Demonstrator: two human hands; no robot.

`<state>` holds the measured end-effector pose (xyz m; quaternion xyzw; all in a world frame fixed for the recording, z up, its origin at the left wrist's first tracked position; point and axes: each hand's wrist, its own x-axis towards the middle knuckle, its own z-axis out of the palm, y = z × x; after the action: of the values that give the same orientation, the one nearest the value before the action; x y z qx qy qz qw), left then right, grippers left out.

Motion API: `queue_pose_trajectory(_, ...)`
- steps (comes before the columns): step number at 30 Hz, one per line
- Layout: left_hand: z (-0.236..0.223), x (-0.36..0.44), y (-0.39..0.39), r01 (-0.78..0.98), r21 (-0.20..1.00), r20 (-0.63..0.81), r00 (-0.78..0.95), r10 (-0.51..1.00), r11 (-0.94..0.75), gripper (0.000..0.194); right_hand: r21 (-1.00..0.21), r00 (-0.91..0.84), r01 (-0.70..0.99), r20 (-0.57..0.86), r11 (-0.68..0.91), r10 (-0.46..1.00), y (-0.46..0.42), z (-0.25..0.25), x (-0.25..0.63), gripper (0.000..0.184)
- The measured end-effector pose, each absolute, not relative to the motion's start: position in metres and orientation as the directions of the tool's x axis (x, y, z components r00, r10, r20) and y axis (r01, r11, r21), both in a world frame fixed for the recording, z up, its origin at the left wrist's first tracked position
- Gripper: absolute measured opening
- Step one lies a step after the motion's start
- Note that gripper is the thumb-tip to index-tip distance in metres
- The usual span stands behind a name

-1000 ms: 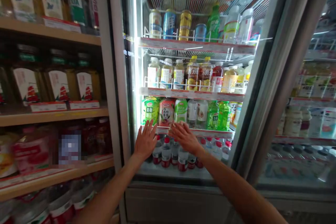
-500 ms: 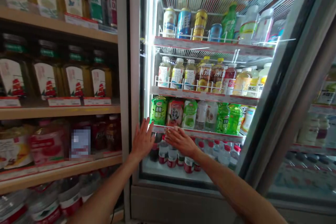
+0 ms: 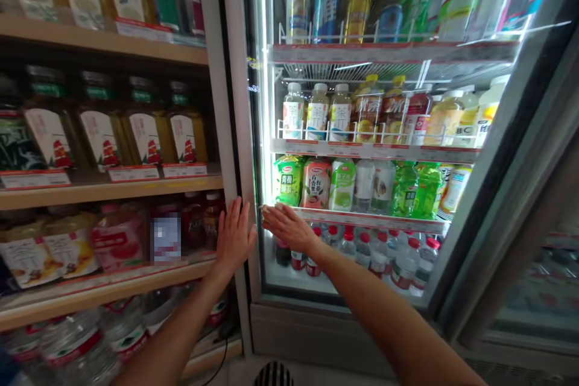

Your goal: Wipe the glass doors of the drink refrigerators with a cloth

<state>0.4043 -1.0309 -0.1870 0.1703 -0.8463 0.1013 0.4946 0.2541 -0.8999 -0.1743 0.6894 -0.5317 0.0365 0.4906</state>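
My left hand [image 3: 234,236] is flat and open, fingers up, against the cooler's left frame [image 3: 226,102]. My right hand [image 3: 286,226] is open too, palm down, fingers reaching to the left end of the third shelf rail [image 3: 362,219]. Just above it stand a green bottle [image 3: 287,180] and a red-labelled tea bottle [image 3: 315,183]. Neither hand holds anything.
The cooler's glass door [image 3: 506,151] stands open at the right. Small red-capped water bottles [image 3: 389,256] fill the bottom shelf. Wooden shelves [image 3: 108,192] at the left carry large bottles with price tags. A vent grille [image 3: 271,375] sits on the floor below.
Both hands slid left along the shelf rail toward the cooler's frame. The left hand went from in front of the bottles to the frame. The view shifted, bringing the cooler closer.
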Motion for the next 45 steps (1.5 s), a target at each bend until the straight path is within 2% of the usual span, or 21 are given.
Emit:
queue_pose_trajectory(3,-0.188,0.411,-1.031,-0.398,-0.003,0.863,-0.465,-0.199,0.917,0.056,0.629,0.422,-0.778,0.54,0.015,-0.728,-0.891,-0.177,0.252,0.043)
queue_pose_trajectory(7,-0.184,0.407,-1.02,-0.379,0.012,0.868,-0.455,-0.197,0.925,0.058,0.474,0.228,-0.846,0.736,0.245,-0.637,-0.875,-0.121,0.242,0.051)
queue_pose_trajectory(9,-0.185,0.4,-1.009,-0.353,0.009,0.874,-0.452,-0.179,0.936,0.059,0.441,0.188,-0.844,0.776,0.304,-0.602,-0.861,-0.115,0.236,0.053)
queue_pose_trajectory(13,-0.194,0.385,-0.982,-0.278,-0.045,0.879,-0.468,-0.095,0.96,0.061,0.572,0.285,-0.798,0.636,0.19,-0.717,-0.817,-0.174,0.222,0.053)
queue_pose_trajectory(16,-0.196,0.374,-0.961,-0.216,-0.093,0.864,-0.502,-0.029,0.972,0.063,0.602,0.303,-0.786,0.573,0.14,-0.762,-0.786,-0.203,0.211,0.049)
queue_pose_trajectory(18,-0.194,0.366,-0.949,-0.185,-0.099,0.859,-0.512,-0.01,0.978,0.063,0.566,0.243,-0.791,0.638,0.232,-0.73,-0.773,-0.188,0.204,0.051)
queue_pose_trajectory(21,-0.188,0.349,-0.929,-0.149,-0.105,0.861,-0.509,0.015,0.983,0.062,0.445,0.112,-0.773,0.797,0.451,-0.594,-0.762,-0.143,0.193,0.054)
queue_pose_trajectory(23,-0.187,0.339,-0.918,-0.126,-0.124,0.86,-0.508,0.044,0.984,0.061,0.398,0.074,-0.758,0.84,0.516,-0.538,-0.755,-0.132,0.187,0.054)
queue_pose_trajectory(25,-0.189,0.331,-0.908,-0.103,-0.143,0.856,-0.513,0.07,0.984,0.06,0.431,0.098,-0.765,0.813,0.479,-0.575,-0.745,-0.149,0.183,0.053)
queue_pose_trajectory(29,-0.196,0.322,-0.898,-0.071,-0.174,0.832,-0.543,0.109,0.982,0.063,0.545,0.181,-0.783,0.66,0.299,-0.729,-0.718,-0.208,0.176,0.051)
queue_pose_trajectory(31,-0.195,0.32,-0.895,-0.062,-0.187,0.825,-0.551,0.123,0.981,0.064,0.549,0.179,-0.782,0.651,0.295,-0.737,-0.707,-0.21,0.17,0.052)
queue_pose_trajectory(33,-0.192,0.315,-0.891,-0.059,-0.186,0.827,-0.549,0.124,0.981,0.065,0.483,0.118,-0.775,0.743,0.407,-0.658,-0.699,-0.186,0.161,0.054)
queue_pose_trajectory(36,-0.185,0.306,-0.88,-0.044,-0.177,0.829,-0.545,0.125,0.983,0.064,0.285,0.012,-0.742,0.911,0.607,-0.412,-0.693,-0.141,0.15,0.056)
queue_pose_trajectory(38,-0.183,0.299,-0.871,-0.018,-0.181,0.826,-0.545,0.142,0.983,0.062,0.235,-0.002,-0.736,0.937,0.635,-0.349,-0.69,-0.135,0.149,0.056)
queue_pose_trajectory(43,-0.189,0.289,-0.854,0.025,-0.234,0.809,-0.549,0.209,0.972,0.063,0.428,0.033,-0.756,0.78,0.495,-0.624,-0.673,-0.209,0.158,0.053)
queue_pose_trajectory(45,-0.188,0.286,-0.851,0.032,-0.258,0.804,-0.548,0.233,0.965,0.062,0.478,0.05,-0.755,0.725,0.449,-0.687,-0.664,-0.222,0.157,0.053)
